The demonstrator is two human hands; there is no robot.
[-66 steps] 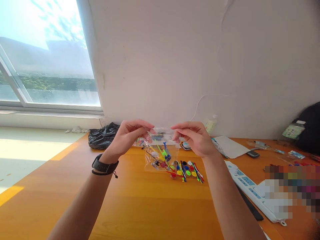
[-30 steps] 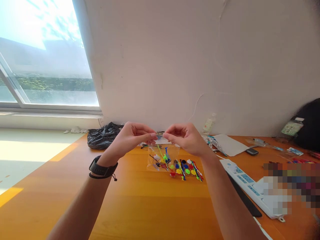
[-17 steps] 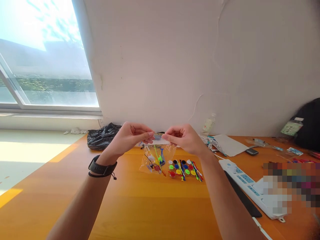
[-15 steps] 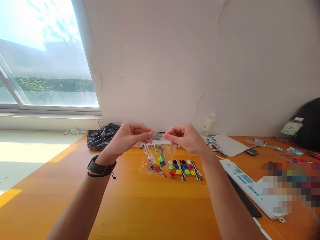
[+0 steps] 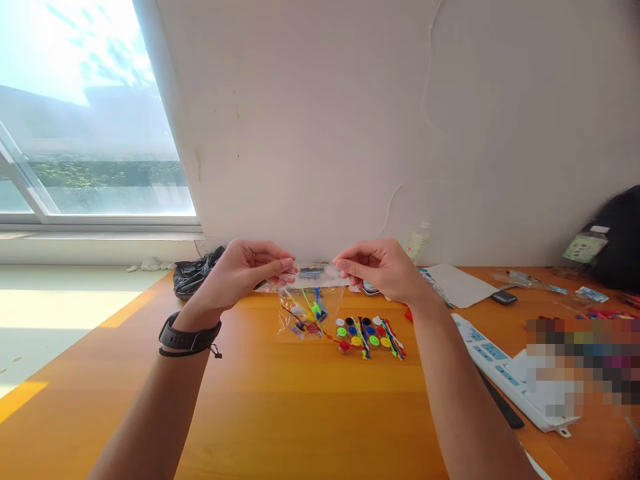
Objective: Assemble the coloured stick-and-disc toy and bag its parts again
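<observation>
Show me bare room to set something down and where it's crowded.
Widest free patch: the tabletop between left forearm and right forearm, this side of the clear bag and colourful plastic pieces. Another runs from the left forearm to the pale ledge. Crowded: right of the right forearm, with power strip, white sheet and packets.

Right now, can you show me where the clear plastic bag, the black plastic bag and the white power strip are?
Clear plastic bag (image 5: pixel 333 298): head view, bare film at its right side.
Black plastic bag (image 5: pixel 193 279): head view, its crumpled front.
White power strip (image 5: pixel 497 364): head view, its socket face.
</observation>
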